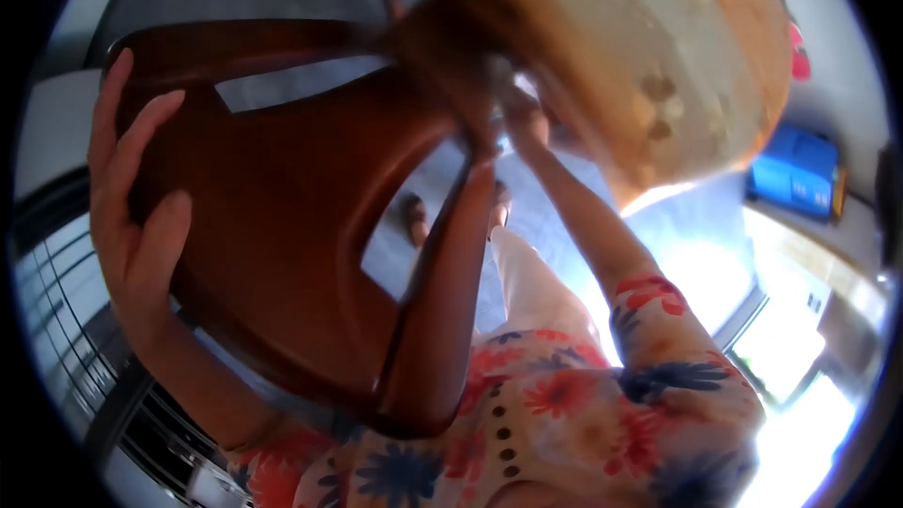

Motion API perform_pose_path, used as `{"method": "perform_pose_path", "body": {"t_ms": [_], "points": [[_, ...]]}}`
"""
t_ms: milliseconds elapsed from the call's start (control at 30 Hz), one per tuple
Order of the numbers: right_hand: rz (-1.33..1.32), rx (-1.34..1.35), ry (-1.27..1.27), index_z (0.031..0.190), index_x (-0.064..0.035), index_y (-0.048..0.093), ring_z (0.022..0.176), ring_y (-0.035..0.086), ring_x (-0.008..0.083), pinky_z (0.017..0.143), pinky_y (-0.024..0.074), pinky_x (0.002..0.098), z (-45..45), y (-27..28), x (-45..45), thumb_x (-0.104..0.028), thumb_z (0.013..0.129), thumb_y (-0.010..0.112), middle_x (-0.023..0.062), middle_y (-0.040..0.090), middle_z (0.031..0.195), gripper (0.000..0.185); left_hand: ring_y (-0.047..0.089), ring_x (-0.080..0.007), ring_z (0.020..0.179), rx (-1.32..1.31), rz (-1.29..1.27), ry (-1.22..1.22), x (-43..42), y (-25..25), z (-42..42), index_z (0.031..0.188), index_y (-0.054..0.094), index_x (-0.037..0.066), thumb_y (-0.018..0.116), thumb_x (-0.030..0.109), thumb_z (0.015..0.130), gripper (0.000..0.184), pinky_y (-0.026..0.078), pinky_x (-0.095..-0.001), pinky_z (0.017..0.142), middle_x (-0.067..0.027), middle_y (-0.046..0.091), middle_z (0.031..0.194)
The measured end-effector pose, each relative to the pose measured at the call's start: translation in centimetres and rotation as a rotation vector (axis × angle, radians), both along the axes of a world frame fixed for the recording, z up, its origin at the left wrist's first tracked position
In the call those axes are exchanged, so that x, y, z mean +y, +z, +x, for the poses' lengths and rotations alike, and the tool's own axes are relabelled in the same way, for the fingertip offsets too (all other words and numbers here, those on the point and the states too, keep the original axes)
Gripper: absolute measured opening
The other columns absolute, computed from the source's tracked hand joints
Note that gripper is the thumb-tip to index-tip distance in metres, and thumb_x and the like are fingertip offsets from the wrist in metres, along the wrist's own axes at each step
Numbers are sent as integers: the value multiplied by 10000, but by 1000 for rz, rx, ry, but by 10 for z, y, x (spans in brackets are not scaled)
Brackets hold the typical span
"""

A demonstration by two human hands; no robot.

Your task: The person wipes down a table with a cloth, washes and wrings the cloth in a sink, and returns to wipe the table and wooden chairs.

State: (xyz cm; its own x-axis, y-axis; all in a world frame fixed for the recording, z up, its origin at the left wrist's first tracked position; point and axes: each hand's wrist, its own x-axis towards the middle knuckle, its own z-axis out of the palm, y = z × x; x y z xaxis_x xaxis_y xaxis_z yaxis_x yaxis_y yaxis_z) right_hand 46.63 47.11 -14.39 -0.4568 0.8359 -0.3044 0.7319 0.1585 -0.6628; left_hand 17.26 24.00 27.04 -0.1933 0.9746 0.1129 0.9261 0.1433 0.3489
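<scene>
A dark brown wooden chair is tilted close in front of me, its curved backrest at the left. Its padded seat, covered in pale patterned fabric, fills the upper right and is smeared by motion. My left hand holds the outer left edge of the backrest, with fingers and thumb somewhat spread along the wood. My right hand grips the chair where back and seat meet; its fingers are blurred and partly hidden by the frame.
A blue box stands at the right, beside a bright doorway or window. A black metal rack is at the left. Grey floor and my feet show below the chair. Something reddish-brown and wooden lies at the top edge.
</scene>
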Motion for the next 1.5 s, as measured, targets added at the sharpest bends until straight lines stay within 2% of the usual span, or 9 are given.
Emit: {"method": "perform_pose_path", "body": {"t_ms": [100, 267, 533, 633, 700, 800, 1167, 1300, 1500], "points": [[80, -285, 307, 1337, -217, 394, 1355, 216, 325, 1006, 273, 613, -21, -43, -5, -327, 789, 584, 103, 178, 1492, 590, 239, -351, 1357, -54, -88, -45, -13, 3, -7, 1305, 475, 80, 436, 235, 791, 538, 258, -472, 1086, -195, 202, 1481], [427, -14, 245, 1307, -66, 377, 1320, 228, 405, 1021, 212, 612, -86, -67, 0, -220, 811, 527, 201, 270, 1402, 541, 238, -353, 1356, -166, -175, -95, -33, -13, -17, 1307, 466, 71, 429, 258, 809, 533, 266, -474, 1082, -199, 199, 1480], [708, -48, 729, 1261, -95, 453, 1299, 319, 266, 1017, 282, 524, -237, -105, 39, -94, 743, 529, 56, 353, 1401, 524, 244, -340, 1356, -253, -217, -92, -42, -17, -38, 1301, 465, 63, 429, 265, 815, 528, 273, -464, 1082, -193, 214, 1476], [721, 0, 928, 1250, -126, 500, 1289, 342, 226, 1040, 281, 465, -211, -108, 34, -82, 731, 517, 34, 409, 1377, 520, 247, -335, 1356, -273, -220, -81, -41, -15, -43, 1299, 465, 60, 430, 268, 817, 526, 276, -460, 1081, -191, 219, 1475], [275, 376, 805, 1250, -137, 508, 1280, 351, 201, 1046, 285, 417, -172, -118, 12, -107, 745, 517, 6, 430, 1355, 506, 248, -331, 1357, -275, -209, -79, -39, -14, -40, 1298, 465, 58, 430, 270, 819, 525, 278, -457, 1081, -190, 223, 1474], [684, 81, 882, 1250, -136, 508, 1281, 349, 187, 1044, 288, 389, -107, -93, -10, -133, 747, 530, -15, 426, 1354, 504, 251, -326, 1357, -260, -197, -85, -34, -11, -36, 1296, 465, 55, 430, 273, 821, 523, 280, -453, 1081, -187, 228, 1473], [215, -394, 705, 1249, -172, 503, 1185, 401, 252, 909, 420, 457, 69, -48, -68, -87, 808, 500, 0, 440, 1329, 449, 277, -318, 1344, -193, -48, -64, -8, 4, -23, 1248, 502, 44, 432, 256, 807, 494, 300, -445, 1069, -183, 262, 1460], [-210, -649, 693, 823, -165, 713, 872, 643, 301, 752, 511, 422, 149, -38, -70, -249, 754, 608, 81, 680, 887, 151, 295, -324, 1330, -97, 19, -20, 11, 6, -2, 1159, 581, 61, 475, 228, 740, 464, 281, -459, 1072, -155, 329, 1435], [-402, -548, 512, 1066, -204, 653, 908, 643, 262, 793, 500, 359, 161, 82, -75, -382, 695, 686, 32, 691, 937, 412, 239, -308, 1359, 34, 115, 54, 30, 1, 15, 1086, 645, 117, 512, 178, 713, 401, 150, -472, 1117, -108, 398, 1406]]}}
